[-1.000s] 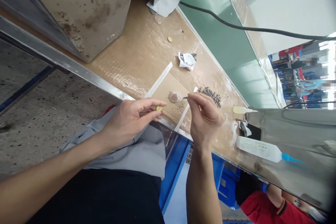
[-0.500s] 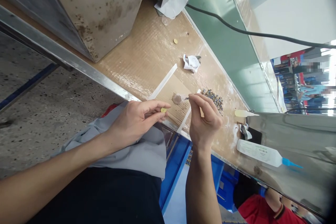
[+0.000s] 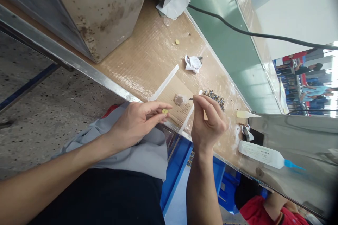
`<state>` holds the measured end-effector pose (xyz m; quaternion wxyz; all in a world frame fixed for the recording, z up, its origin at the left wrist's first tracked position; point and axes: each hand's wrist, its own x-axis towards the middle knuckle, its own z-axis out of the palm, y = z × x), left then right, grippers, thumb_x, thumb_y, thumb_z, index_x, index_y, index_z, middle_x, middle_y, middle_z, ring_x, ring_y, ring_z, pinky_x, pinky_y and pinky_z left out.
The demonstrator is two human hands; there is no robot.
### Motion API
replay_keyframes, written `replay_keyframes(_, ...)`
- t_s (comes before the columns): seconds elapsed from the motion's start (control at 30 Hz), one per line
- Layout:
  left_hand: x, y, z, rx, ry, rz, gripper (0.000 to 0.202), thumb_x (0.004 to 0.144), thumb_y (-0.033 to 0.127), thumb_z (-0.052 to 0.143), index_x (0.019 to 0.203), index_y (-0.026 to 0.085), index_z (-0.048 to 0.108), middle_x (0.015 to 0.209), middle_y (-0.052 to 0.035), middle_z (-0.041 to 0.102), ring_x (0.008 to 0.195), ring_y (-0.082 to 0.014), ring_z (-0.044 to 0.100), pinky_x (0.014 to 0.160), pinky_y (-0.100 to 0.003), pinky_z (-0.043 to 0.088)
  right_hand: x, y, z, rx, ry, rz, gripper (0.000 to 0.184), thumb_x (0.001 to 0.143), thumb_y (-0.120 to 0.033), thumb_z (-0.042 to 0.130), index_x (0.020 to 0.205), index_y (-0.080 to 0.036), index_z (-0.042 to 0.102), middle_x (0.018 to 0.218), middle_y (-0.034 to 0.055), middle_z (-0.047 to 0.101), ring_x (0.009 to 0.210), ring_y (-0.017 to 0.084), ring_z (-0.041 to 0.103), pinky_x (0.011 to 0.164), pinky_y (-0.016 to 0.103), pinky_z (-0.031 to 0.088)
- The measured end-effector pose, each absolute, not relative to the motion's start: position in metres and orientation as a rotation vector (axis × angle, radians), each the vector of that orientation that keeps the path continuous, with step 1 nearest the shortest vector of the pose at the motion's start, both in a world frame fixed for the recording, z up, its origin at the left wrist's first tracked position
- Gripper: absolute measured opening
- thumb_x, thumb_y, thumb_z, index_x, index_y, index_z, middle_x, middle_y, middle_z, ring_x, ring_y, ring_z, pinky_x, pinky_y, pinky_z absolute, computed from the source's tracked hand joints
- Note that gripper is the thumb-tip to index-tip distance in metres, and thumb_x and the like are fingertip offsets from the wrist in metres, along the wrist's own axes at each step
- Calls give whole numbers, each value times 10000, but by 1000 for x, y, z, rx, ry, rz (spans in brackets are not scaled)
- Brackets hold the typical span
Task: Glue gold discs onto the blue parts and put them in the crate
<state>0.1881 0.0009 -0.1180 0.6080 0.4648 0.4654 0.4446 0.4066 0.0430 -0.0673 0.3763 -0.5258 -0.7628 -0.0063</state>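
Between thumb and fingers, my left hand (image 3: 141,121) holds a small round yellow disc (image 3: 164,111) close to the bench's front edge. My right hand (image 3: 208,119) is pinched on a thin dark piece (image 3: 191,99) whose tip pokes out to the left; its kind is too small to tell. Just left of that tip sits a small clear round dish (image 3: 180,99) on a cardboard sheet. Tiny brown specks (image 3: 186,107) lie beside the dish. Behind my right fingers is a pile of small blue, black and gold parts (image 3: 215,99), partly covered by the hand.
Another yellow disc (image 3: 177,42) and crumpled white paper (image 3: 193,64) lie farther back on the bench (image 3: 137,59). A small pale-yellow bottle (image 3: 244,114) and a white bottle with blue nozzle (image 3: 261,154) lie right. Blue bins (image 3: 174,168) stand below. A red-clad person (image 3: 264,209) is at lower right.
My right hand has shifted slightly right, carrying the thin piece away from the dish. My left hand keeps its place with the yellow disc.
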Motion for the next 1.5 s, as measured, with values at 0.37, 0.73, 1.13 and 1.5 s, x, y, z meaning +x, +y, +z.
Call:
replay_keyframes(0.37, 188, 1, -117, 1093, 1093, 1015, 241, 1094, 324, 793, 1324, 310, 865, 1050, 47, 930, 939, -178, 912, 885, -230, 722, 410, 44, -72, -1350, -1945, -35, 176, 1159, -190, 717, 1148, -265, 876, 1142, 31, 852, 1063, 212, 823, 991, 414, 685)
replay_keyframes(0.73, 188, 1, -116, 1102, 1122, 1000, 237, 1090, 310, 797, 1317, 327, 863, 1039, 59, 927, 932, -156, 909, 868, -198, 709, 412, 41, -72, -1373, -1921, -36, 158, 1140, -190, 735, 1133, -257, 878, 1123, 36, 855, 1053, 220, 830, 972, 408, 687)
replay_keyframes(1.13, 193, -12, -84, 1032, 1027, 896, 293, 1097, 356, 766, 1370, 299, 858, 1104, -13, 930, 1033, -243, 907, 927, -324, 741, 393, -19, -54, -1274, -1652, 449, 196, 1081, -117, 814, 1160, -281, 887, 1144, 32, 846, 1047, 214, 825, 917, 380, 689)
replay_keyframes(1.5, 198, -18, -74, 1195, 1062, 891, 370, 1110, 287, 708, 1450, 345, 841, 1211, -2, 909, 960, -219, 887, 855, -298, 719, 392, -27, -63, -1212, -1658, 537, 279, 1070, -53, 806, 1206, -284, 887, 1166, 40, 844, 1072, 203, 825, 921, 341, 706)
